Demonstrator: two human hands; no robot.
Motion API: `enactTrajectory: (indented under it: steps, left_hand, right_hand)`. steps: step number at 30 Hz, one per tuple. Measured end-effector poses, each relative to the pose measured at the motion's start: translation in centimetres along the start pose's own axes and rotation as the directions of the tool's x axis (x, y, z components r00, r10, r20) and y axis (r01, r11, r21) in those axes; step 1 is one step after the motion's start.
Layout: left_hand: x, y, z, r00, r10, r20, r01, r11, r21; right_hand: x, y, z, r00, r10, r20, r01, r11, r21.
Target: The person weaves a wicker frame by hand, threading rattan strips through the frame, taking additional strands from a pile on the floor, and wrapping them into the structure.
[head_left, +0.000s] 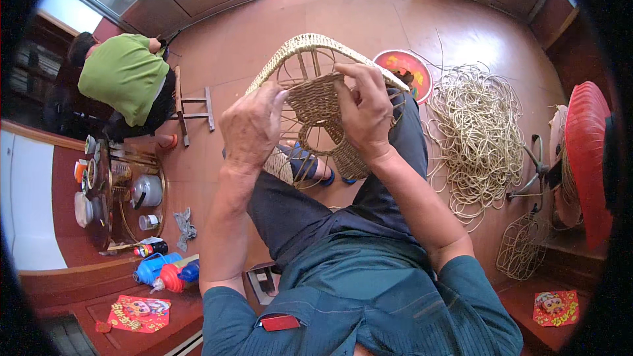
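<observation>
A half-woven basket (310, 100), straw-coloured cord on a bare wire frame, rests over my lap between my knees. Its pale wrapped rim (310, 41) arches on the far side, and a tightly woven brown panel faces me. My left hand (252, 122) is closed, thumb and fingers pinching the panel's left upper edge. At the right upper edge, the bent fingers of my right hand (364, 109) grip the same weave. Whether a loose cord end lies between those fingers is hidden. Open wires and a round opening show below the panel.
A big heap of loose cord (478, 138) lies on the floor at right, beside a red basin (405, 72). Wire frames (521, 244) and a red chair (587, 158) stand far right. A person in green (125, 76) sits left, near a low table (109, 191) and a kettle (148, 191).
</observation>
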State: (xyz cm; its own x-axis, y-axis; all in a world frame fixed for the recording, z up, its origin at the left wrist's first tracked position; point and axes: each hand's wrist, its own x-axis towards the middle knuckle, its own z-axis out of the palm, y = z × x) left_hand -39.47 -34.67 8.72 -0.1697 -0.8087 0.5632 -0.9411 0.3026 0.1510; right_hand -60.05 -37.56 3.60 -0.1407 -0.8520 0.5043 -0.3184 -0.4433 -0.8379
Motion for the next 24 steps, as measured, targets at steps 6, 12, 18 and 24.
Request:
enactTrajectory:
  steps: [6, 12, 18, 24]
  left_hand:
    - [0.1, -1.2, -2.2, 0.999, -0.014, 0.029, 0.008, 0.976, 0.218]
    - [3.6, -2.6, -2.3, 0.977, 0.042, -0.209, -0.027, 0.997, 0.076]
    - [7.6, -1.6, 0.6, 0.970, -0.060, -0.237, 0.036, 0.994, -0.102]
    - [8.9, 1.8, 2.1, 0.960, -0.092, -0.263, 0.033, 0.975, -0.220]
  right_hand:
    - [0.1, 0.7, 0.6, 0.903, -0.415, 0.112, 0.429, 0.869, -0.244]
    - [-0.2, 0.2, 0.7, 0.871, -0.416, 0.260, 0.487, 0.798, -0.354]
    - [-0.5, -0.9, 0.8, 0.862, -0.295, 0.413, 0.489, 0.699, -0.521]
    - [-0.2, -1.2, 0.3, 0.873, -0.188, 0.450, 0.436, 0.716, -0.545]
